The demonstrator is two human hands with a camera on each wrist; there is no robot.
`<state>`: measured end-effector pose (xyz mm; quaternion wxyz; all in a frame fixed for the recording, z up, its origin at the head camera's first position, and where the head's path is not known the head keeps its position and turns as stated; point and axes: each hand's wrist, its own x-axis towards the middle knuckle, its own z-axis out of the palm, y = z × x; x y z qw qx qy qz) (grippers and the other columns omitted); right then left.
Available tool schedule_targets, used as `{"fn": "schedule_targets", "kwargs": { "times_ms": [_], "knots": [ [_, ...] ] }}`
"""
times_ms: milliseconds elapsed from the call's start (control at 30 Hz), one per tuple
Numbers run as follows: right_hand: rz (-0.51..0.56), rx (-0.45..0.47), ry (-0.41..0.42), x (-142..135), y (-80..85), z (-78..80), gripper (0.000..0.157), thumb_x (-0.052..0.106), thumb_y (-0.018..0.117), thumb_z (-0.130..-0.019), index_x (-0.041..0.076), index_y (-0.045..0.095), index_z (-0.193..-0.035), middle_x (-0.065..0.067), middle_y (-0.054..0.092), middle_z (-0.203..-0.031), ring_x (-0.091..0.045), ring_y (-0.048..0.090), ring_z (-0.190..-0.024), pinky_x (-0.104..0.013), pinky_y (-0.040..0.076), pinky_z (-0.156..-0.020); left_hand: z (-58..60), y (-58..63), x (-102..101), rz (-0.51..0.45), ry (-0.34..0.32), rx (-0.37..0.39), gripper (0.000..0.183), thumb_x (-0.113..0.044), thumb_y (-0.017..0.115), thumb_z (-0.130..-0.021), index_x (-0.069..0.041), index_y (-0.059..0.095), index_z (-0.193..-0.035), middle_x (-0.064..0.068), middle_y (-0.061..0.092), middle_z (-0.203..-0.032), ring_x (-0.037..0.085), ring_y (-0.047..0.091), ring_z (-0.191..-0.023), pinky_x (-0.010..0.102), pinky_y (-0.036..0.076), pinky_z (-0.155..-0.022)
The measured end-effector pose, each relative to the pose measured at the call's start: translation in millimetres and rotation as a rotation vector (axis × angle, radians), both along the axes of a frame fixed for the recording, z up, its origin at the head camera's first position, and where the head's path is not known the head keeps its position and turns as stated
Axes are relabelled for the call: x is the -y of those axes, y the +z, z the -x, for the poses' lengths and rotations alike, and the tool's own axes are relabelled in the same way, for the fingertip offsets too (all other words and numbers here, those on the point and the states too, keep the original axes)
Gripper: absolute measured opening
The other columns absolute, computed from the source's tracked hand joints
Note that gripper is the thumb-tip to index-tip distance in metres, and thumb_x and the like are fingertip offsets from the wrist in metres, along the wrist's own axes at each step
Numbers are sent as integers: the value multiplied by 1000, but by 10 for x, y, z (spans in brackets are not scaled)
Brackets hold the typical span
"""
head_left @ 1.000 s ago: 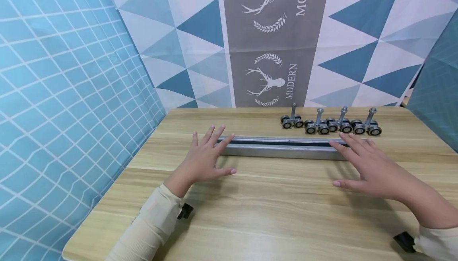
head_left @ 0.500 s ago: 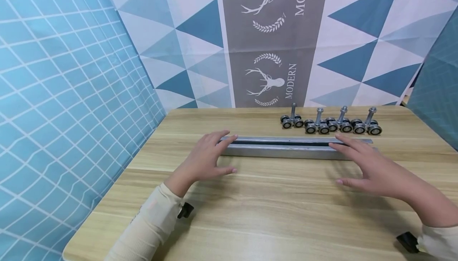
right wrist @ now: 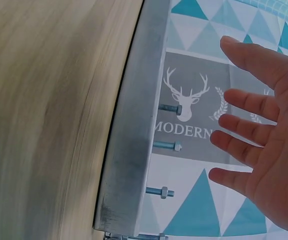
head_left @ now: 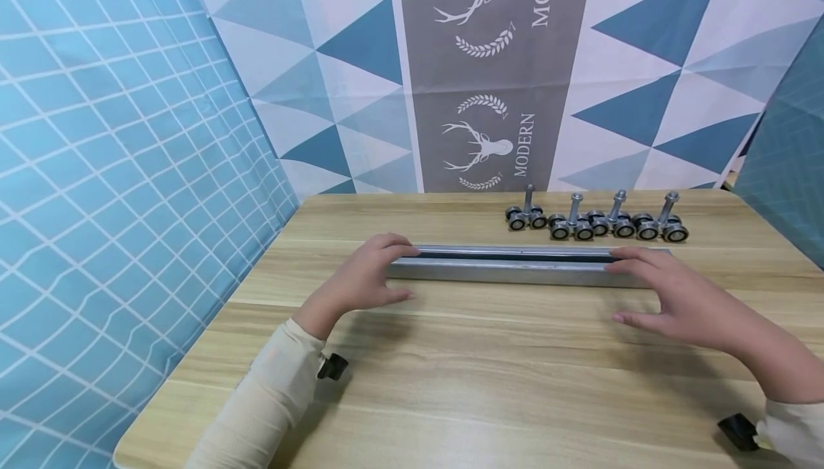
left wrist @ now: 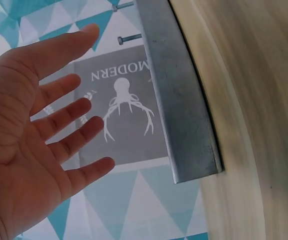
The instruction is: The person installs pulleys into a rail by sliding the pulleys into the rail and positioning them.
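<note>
A grey metal channel rail [head_left: 508, 271] lies lengthwise across the wooden table, with a dark slot along its top. Over its left end hovers my left hand [head_left: 360, 276], fingers slightly bent and thumb apart. My right hand [head_left: 692, 304] is held the same way above the right end. Both wrist views show a gap between the fingers and the rail [left wrist: 184, 100], and neither hand holds anything. Behind the rail stand several roller trolleys [head_left: 571, 224], each with small black-and-metal wheels and an upright bolt. In the right wrist view, their bolts [right wrist: 170, 145] stick out past the rail.
The light wooden table [head_left: 450, 383] reaches back to a patterned cloth [head_left: 496, 97] with deer prints. A blue checked cloth [head_left: 116, 169] hangs along the left side. Small black pieces [head_left: 738, 432] sit at both sleeve cuffs.
The spread fingers of both hands have come down and bent over the rail's ends. My left hand has shifted slightly left and the right slightly right. Rail and trolleys stay put.
</note>
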<state>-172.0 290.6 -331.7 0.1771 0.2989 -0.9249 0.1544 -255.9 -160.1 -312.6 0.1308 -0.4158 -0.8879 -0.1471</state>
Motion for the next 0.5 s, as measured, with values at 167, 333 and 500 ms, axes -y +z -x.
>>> {"fn": "schedule_targets", "kwargs": {
  "times_ms": [167,333,500],
  "knots": [
    [-3,0,-5,-22,1,14,59,25,90,-67,9,65,-117,-17,54,-129,-39,50,-116,-57,42,-85,60,27,29,-1,11,80,63,-19,88,-70,-4,63,-127,15,56,-129,31,51,-121,45,41,-102],
    [-5,4,-10,-47,1,24,60,23,90,-66,7,64,-118,-16,57,-125,-37,51,-113,-56,43,-84,137,24,55,2,15,109,63,-18,89,-70,-3,63,-126,17,55,-130,32,49,-123,47,39,-103],
    [-15,3,-28,-74,6,36,58,23,90,-66,5,65,-115,-13,60,-117,-36,55,-108,-55,45,-83,231,11,70,24,33,132,64,-18,89,-70,-4,63,-126,18,54,-131,33,48,-123,48,38,-103]
  ]
}}
